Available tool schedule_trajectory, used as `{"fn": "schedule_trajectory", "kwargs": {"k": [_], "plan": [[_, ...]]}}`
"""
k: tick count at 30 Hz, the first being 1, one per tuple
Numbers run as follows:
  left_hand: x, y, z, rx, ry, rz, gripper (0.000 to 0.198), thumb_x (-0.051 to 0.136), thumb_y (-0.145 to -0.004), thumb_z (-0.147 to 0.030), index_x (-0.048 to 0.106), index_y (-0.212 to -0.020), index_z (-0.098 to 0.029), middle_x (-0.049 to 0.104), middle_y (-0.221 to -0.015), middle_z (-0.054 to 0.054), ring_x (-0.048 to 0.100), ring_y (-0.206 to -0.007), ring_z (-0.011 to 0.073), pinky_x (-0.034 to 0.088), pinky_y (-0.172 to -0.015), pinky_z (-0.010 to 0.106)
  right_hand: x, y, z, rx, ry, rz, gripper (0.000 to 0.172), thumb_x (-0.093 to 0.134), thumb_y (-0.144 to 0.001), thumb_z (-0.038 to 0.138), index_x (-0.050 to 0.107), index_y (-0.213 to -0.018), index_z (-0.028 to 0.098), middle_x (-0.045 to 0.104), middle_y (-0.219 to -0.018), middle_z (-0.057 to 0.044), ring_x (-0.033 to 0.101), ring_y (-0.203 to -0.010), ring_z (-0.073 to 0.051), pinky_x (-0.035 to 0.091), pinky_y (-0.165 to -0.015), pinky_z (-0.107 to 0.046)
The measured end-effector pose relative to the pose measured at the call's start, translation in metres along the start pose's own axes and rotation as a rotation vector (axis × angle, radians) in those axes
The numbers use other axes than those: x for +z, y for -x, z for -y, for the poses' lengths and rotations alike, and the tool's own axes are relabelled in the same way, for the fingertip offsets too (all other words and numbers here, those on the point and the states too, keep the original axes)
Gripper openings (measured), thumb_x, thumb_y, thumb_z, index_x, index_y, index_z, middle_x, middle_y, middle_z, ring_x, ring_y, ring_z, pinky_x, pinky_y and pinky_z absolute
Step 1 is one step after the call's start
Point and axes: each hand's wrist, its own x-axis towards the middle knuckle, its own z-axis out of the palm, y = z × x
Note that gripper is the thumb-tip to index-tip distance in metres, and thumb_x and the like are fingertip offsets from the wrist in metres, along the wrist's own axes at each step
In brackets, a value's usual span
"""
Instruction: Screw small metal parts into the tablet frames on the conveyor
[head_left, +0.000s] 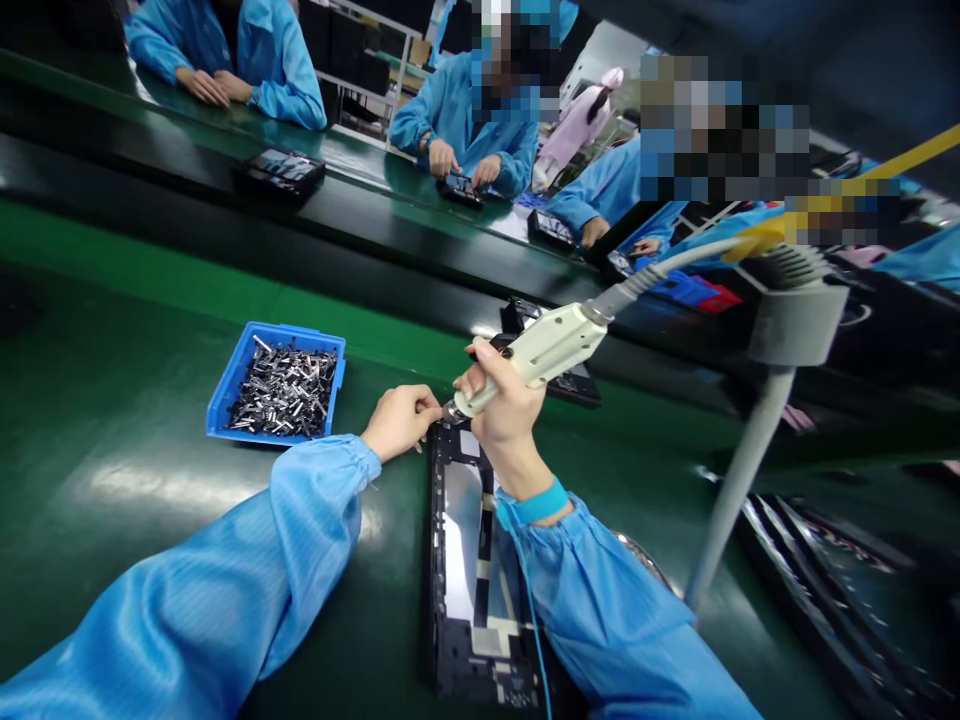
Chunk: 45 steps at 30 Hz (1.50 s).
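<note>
My right hand (510, 400) is wrapped round a cream electric screwdriver (559, 342), whose tip points down and left. That tip meets the far end of a long black device housing (465, 560) with silvery sheets and dark strips inside. Close beside the tip, at the housing's far left corner, my left hand (403, 420) has its fingers pinched together; whatever they hold is too small to make out. To the left stands a blue bin (217, 415) full of small metal and black parts. A blue wrist strap (544, 503) with a thin cord circles my right wrist.
A grey stand (739, 480) rises at right, near the screwdriver's cable (697, 255). Several dark strip-like parts (817, 590) lie beyond it. Behind the screwdriver sits another black unit (577, 385). Across the dark conveyor (360, 260), people in blue work at black devices (281, 172).
</note>
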Motion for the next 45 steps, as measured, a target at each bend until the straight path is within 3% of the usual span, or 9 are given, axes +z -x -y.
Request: {"fn": "schedule_trajectory", "kwargs": {"k": [8,22,28,31,34,38,41,42,45], "plan": [[-0.006,-0.001,-0.009,-0.047,0.050,0.070,0.019,0.061,-0.087,-0.005,0.063,-0.072,-0.014,0.059,-0.054,-0.002,0.060,-0.047,0.0121,0.047,-0.039,0.017,0.000,-0.001,-0.006,-0.020,-0.004,0.010,0.037,0.081,-0.071,0.041,0.052,-0.056,0.025,0.043,-0.041,0.007,0.041,-0.038,-0.011,0.046,-0.047,-0.033],[-0.006,-0.002,-0.006,-0.044,-0.004,0.030,0.016,0.061,-0.085,-0.002,0.065,-0.075,-0.013,0.060,-0.055,-0.002,0.061,-0.047,0.0126,0.048,-0.039,0.017,0.002,-0.003,-0.016,-0.047,0.025,0.084,0.037,0.082,-0.076,0.037,0.055,-0.055,0.023,0.047,-0.042,0.007,0.047,-0.038,-0.012,0.047,-0.047,-0.029],[-0.007,-0.002,-0.004,-0.016,-0.044,0.018,0.011,0.062,-0.086,-0.007,0.065,-0.078,-0.012,0.062,-0.061,-0.001,0.061,-0.047,0.0112,0.047,-0.038,0.016,-0.002,0.000,0.026,-0.113,-0.094,0.074,0.026,0.078,-0.073,0.042,0.060,-0.064,0.026,0.040,-0.042,0.009,0.042,-0.037,-0.012,0.045,-0.047,-0.033],[-0.009,-0.005,0.002,0.023,-0.096,0.009,0.011,0.059,-0.089,-0.011,0.064,-0.080,-0.013,0.063,-0.065,0.001,0.062,-0.049,0.0117,0.048,-0.039,0.018,-0.023,0.009,0.067,-0.168,-0.139,0.086,0.025,0.077,-0.074,0.050,0.069,-0.082,0.028,0.032,-0.041,0.011,0.035,-0.034,-0.013,0.039,-0.044,-0.035],[-0.015,-0.005,0.003,0.107,-0.181,-0.039,0.014,0.053,-0.095,-0.020,0.063,-0.086,-0.015,0.065,-0.069,0.002,0.063,-0.054,0.0141,0.053,-0.045,0.022,-0.059,0.028,0.092,-0.187,-0.114,0.090,0.025,0.080,-0.073,0.051,0.072,-0.078,0.028,0.032,-0.039,0.009,0.034,-0.033,-0.014,0.034,-0.040,-0.035],[-0.011,0.025,-0.016,0.377,-0.342,-0.163,0.022,0.048,-0.098,-0.032,0.065,-0.093,-0.019,0.072,-0.098,0.013,0.072,-0.096,0.0294,0.063,-0.089,0.045,-0.117,0.053,0.094,-0.229,-0.080,-0.015,0.022,0.086,-0.072,0.047,0.078,-0.073,0.026,0.039,-0.039,0.007,0.035,-0.033,-0.013,0.035,-0.039,-0.033],[0.021,0.080,-0.014,0.653,-0.454,-0.002,0.014,0.065,-0.088,-0.036,0.071,-0.096,-0.026,0.076,-0.111,0.012,0.070,-0.114,0.0348,0.055,-0.109,0.051,-0.160,0.058,0.087,-0.269,-0.093,-0.205,0.028,0.089,-0.066,0.047,0.077,-0.069,0.022,0.039,-0.038,0.006,0.037,-0.033,-0.012,0.037,-0.041,-0.030],[0.036,0.098,-0.004,0.761,-0.505,0.124,0.025,0.075,-0.080,-0.037,0.073,-0.103,-0.028,0.077,-0.116,0.011,0.071,-0.113,0.0353,0.058,-0.108,0.050,-0.172,0.057,0.085,-0.270,-0.103,-0.276,0.030,0.090,-0.064,0.047,0.075,-0.067,0.021,0.039,-0.038,0.006,0.038,-0.034,-0.011,0.038,-0.042,-0.030],[0.075,0.134,0.049,1.123,-0.893,0.330,0.057,0.067,-0.089,-0.026,0.059,-0.143,-0.038,0.072,-0.133,0.009,0.071,-0.122,0.0345,0.062,-0.106,0.054,-0.200,0.052,0.081,-0.255,-0.132,-0.430,0.036,0.091,-0.061,0.049,0.073,-0.066,0.018,0.039,-0.040,0.007,0.041,-0.037,-0.011,0.042,-0.045,-0.029]]}}
